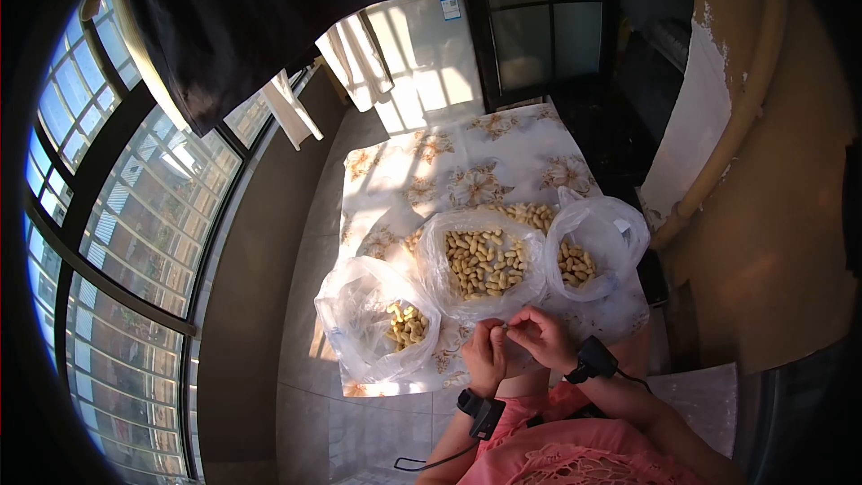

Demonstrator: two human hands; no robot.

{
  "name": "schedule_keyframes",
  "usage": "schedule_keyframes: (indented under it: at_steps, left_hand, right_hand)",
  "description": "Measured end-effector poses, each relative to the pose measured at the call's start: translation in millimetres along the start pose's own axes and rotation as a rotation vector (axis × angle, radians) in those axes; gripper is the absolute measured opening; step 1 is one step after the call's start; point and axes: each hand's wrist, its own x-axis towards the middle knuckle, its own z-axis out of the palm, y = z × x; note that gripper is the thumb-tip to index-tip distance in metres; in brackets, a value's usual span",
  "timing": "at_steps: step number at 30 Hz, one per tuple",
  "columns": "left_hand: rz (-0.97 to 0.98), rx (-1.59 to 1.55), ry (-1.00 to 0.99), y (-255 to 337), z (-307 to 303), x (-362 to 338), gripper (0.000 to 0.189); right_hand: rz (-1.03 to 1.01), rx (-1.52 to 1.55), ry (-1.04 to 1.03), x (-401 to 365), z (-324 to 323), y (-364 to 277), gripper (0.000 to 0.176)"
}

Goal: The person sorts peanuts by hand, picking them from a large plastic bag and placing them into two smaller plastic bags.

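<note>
My left hand [485, 356] and my right hand [545, 339] meet over the table's near edge, just in front of the middle plastic bag [433, 247]. Both are closed, thumbs and fingertips pinched together and almost touching. Whatever lies between the fingertips is too small to make out. Unshelled peanuts [485, 260] fill much of the middle bag, which stands open. Left of it, another open clear bag [346, 305] holds a smaller heap of pale peanuts [407, 325]. A third clear bag [624, 224] on the right has some peanuts [576, 264] at its bottom.
More peanuts [530, 214] lie behind the middle bag on the flowered tablecloth [476, 148]. Dark clothing [260, 18] hangs overhead at upper left, near barred windows [153, 207]. A white appliance [422, 54] stands beyond the table. Each wrist wears a black device with a cable.
</note>
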Motion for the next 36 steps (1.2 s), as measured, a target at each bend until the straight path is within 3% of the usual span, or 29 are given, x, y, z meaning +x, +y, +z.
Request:
schedule_keyframes:
  at_steps: [17, 36]
  left_hand:
    - [0.024, -0.004, -0.016, -3.6, 1.8, -0.2, 0.015]
    - [0.018, -0.018, -0.016, -0.8, 1.7, -0.4, 0.017]
  right_hand:
    - [-0.037, -0.061, 0.026, 0.3, -0.4, 0.1, 0.018]
    - [-0.018, 0.029, 0.052, 0.5, 0.3, 2.6, 0.010]
